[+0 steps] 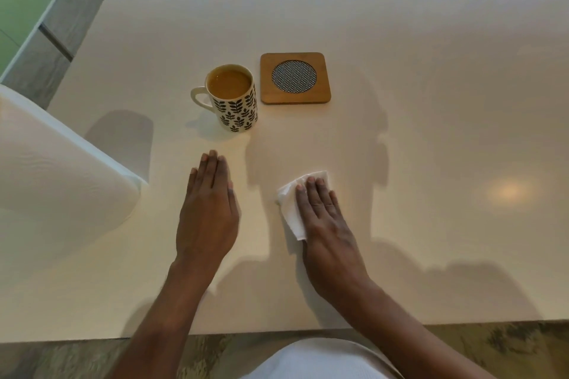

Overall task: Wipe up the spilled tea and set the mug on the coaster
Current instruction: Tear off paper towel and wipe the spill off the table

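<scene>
Pressing napkin (pixel 288 208) down, right hand (pixel 326 224) straight-fingered; left hand (pixel 207 212) flat, empty.

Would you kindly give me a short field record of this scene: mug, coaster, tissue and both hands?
mug: holds tea, on table left of coaster, not on it
coaster: wooden square, nothing on it
right hand: straight fingers press tissue
tissue: white, partly under right hand
left hand: open, holds nothing
spill: not plainly visible

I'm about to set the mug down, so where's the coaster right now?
In the head view the coaster lies on the table just right of the mug, not touching it.
</scene>
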